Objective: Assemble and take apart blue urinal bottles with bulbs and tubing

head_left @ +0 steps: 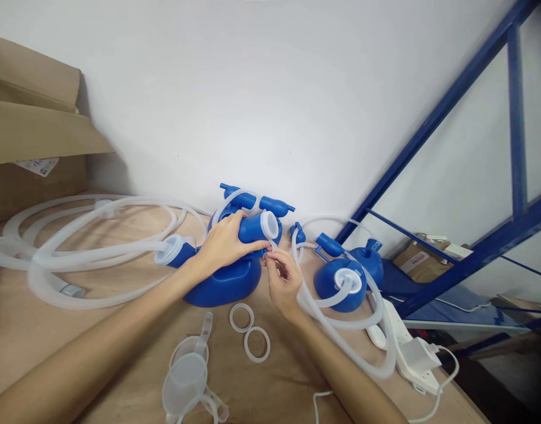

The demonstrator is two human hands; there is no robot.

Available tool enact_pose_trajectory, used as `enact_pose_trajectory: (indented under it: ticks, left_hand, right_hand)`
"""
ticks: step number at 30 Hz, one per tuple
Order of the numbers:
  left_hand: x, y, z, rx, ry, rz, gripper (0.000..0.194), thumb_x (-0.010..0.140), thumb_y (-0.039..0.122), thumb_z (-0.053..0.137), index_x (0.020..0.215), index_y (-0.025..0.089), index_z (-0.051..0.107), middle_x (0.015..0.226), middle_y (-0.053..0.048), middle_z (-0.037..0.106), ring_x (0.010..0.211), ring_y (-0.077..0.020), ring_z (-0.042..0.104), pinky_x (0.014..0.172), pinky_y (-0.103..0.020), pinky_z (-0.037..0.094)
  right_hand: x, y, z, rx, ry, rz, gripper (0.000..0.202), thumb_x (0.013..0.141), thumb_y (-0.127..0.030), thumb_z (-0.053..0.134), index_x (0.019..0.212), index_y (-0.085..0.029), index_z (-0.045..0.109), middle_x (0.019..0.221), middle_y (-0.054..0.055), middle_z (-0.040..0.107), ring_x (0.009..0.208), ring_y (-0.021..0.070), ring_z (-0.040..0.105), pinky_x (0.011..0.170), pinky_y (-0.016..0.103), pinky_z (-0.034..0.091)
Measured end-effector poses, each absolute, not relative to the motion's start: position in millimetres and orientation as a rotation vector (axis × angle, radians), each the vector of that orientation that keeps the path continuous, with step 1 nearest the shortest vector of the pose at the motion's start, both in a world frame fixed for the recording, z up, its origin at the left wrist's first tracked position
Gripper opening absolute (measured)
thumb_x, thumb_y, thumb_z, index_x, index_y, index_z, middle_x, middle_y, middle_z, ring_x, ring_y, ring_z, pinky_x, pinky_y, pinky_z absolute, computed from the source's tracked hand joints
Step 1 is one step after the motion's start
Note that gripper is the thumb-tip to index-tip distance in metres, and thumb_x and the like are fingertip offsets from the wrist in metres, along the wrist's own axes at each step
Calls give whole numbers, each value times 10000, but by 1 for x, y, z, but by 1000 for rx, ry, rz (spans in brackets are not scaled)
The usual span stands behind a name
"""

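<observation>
Near the surface's far edge, the left hand (pixel 225 240) grips the blue plastic bottle (pixel 228 284) by its neck; the right hand (pixel 284 277) pinches a small translucent piece (pixel 271 248). Brace the neck firmly, working gently.

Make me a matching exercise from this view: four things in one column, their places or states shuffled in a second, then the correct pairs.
Column 1
1. Left hand
2. Two loose rings
3. Power strip
4. Cardboard box

Column 2
A. White, at the right, with a plug in it
B. Brown, at the left edge of the picture
C. Wrapped around a blue neck
D. Lying on the tabletop, nearer the camera than the blue container

Pairs: 1-C, 2-D, 3-A, 4-B
</observation>
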State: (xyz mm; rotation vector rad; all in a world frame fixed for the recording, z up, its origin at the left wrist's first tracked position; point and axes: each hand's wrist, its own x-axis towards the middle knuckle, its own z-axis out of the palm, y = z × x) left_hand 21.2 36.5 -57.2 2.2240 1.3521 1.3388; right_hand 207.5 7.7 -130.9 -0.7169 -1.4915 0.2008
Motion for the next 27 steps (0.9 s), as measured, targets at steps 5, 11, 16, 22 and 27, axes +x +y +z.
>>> enact_pose_trajectory:
  ticks: [5, 11, 16, 22, 27]
  left_hand:
    - [21, 38, -58, 2231, 1353, 1351, 698, 789, 768, 736, 1195, 220, 582, 1155, -142, 735, 1117, -405, 699, 932, -519, 541]
    - [21, 38, -56, 2175, 1335, 1356, 651, 793, 747, 744, 1170, 239, 589, 1163, -117, 750, 1123, -392, 704, 928, -506, 540]
    - [20, 37, -54, 2146, 1332, 1352, 640, 787, 730, 754, 1160, 237, 592, 1172, -116, 753, 1125, -396, 702, 936, -518, 535]
    - [20, 35, -51, 2083, 1304, 1370, 591, 797, 723, 752, 1128, 256, 607, 1122, -76, 764, 1071, -365, 724, 907, -479, 553]
    - [21, 36, -51, 2080, 1313, 1360, 664, 789, 763, 740, 1203, 260, 613, 1186, -89, 756, 1129, -389, 710, 929, -492, 552]
  right_hand:
    - [217, 12, -127, -668, -1564, 50, 163, 979, -166, 683, 1001, -247, 824, 1001, 86, 826, 907, 231, 805, 851, 406, 700]
    - [217, 12, -121, -658, -1607, -26, 169, 947, -165, 739, 1046, -253, 845, 1020, 87, 843, 935, 243, 820, 856, 402, 706]
    - [220, 10, -115, -638, -1670, -79, 236, 937, -146, 761, 1126, -261, 842, 1078, 91, 843, 957, 242, 825, 873, 390, 711]
    - [226, 12, -116, -613, -1772, -233, 416, 969, -125, 716, 1352, -281, 754, 1250, 118, 800, 1081, 269, 805, 951, 431, 699]
    - [223, 12, -114, -686, -1677, -289, 390, 991, -146, 693, 1334, -319, 762, 1146, 107, 767, 1010, 222, 778, 839, 369, 699]
